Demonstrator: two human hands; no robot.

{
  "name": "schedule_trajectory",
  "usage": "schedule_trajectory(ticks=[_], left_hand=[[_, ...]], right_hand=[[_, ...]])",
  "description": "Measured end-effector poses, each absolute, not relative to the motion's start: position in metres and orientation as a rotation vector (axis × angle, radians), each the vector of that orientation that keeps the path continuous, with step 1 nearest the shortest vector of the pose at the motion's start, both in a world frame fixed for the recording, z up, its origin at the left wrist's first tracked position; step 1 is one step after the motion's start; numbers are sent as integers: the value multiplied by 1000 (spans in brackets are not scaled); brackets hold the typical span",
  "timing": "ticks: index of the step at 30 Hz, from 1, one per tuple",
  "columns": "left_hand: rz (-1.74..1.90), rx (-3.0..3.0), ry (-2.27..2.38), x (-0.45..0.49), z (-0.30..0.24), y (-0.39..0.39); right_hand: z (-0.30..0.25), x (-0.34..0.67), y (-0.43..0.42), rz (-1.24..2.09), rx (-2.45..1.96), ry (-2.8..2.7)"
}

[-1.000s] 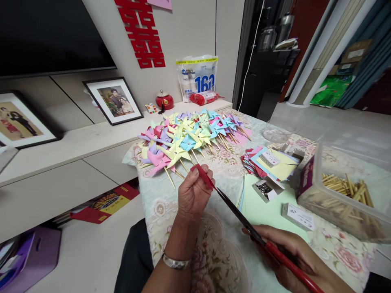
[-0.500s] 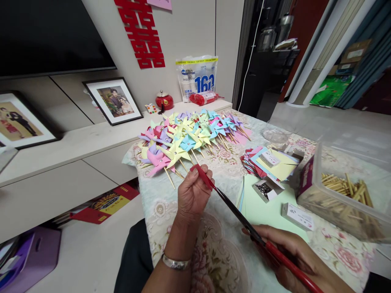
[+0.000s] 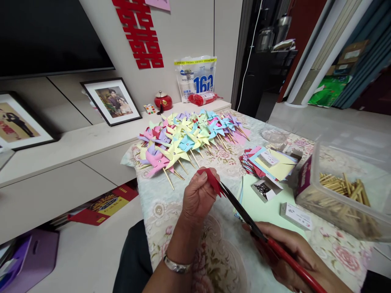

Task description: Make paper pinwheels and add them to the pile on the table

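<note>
Between the thumb and fingers of my left hand [image 3: 198, 197] is a folded piece of red paper [image 3: 214, 181], its lower edge split into points. My right hand [image 3: 287, 248] is wrapped round the red handles of a pair of scissors [image 3: 244, 213]. Their dark blades look nearly closed, and the tips are at the paper's right edge; whether they touch it I cannot tell. Beyond my left hand lies a pile of paper pinwheels [image 3: 186, 140] on sticks, in pink, yellow, blue, purple and red.
On the flowered tablecloth [image 3: 165, 240] are pale green sheets [image 3: 275, 211], a stack of coloured paper [image 3: 281, 162], an open box of metal pins [image 3: 265, 189] and a small white box [image 3: 295, 216]. A clear bin of sticks [image 3: 339, 215] stands at the right. Behind is a white cabinet [image 3: 100, 136].
The scissors have drawn slightly back to the right from the red paper. My left hand has moved a little right and turned, so the paper's pointed lower edge shows more.
</note>
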State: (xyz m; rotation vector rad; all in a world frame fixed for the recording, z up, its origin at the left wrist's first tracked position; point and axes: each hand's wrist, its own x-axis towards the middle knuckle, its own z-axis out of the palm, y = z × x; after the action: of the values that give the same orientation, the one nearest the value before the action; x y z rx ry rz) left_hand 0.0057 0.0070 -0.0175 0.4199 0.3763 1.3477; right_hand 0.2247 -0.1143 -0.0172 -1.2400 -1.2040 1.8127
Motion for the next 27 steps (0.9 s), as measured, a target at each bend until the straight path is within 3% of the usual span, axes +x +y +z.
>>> schedule_trajectory(ticks=[16, 27], left_hand=[[1300, 456, 336, 11, -16, 4], [1291, 639, 624, 16, -22, 7]], right_hand=[[-19, 216, -108, 1863, -1044, -1200], [-22, 216, -111, 1504, -1199, -1185]])
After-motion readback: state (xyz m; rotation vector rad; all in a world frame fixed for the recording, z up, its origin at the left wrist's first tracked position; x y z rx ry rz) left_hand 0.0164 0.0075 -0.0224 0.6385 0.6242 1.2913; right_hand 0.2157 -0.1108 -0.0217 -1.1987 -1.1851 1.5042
